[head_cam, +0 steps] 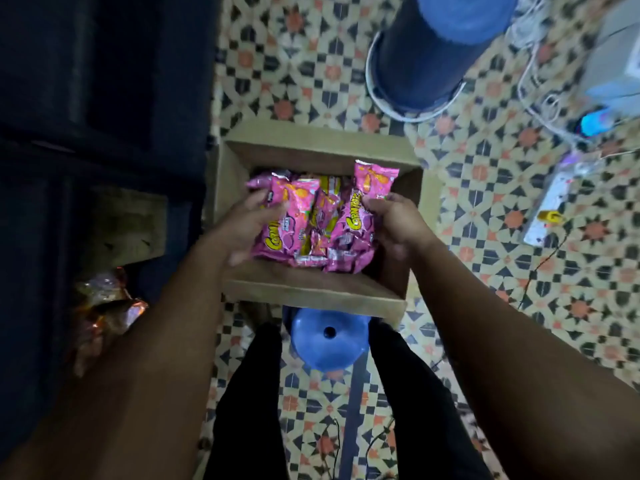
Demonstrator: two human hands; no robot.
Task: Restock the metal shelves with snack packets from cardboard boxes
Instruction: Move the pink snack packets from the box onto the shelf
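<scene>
An open cardboard box (313, 292) stands on patterned floor tiles (485, 209), its flaps folded outward; a dark mass, too dim to make out, crowds its left edge, while floor lies open to its right and beyond its far wall; a blue stool (329, 344) sits just beside the near wall, between the person's dark-clad legs. The left hand (239, 230) and right hand (398, 223) hold a bundle of pink snack packets (311, 223) from either side above the box's inside, fingers curled round the outer packets, so each grip is closed on the bundle; what lies beneath it in the box is hidden. The packets are glossy pink with yellow lettering, crumpled and overlapping, one sticking up at the far right. Shiny wrappers (107, 303) at the left are blurred.
</scene>
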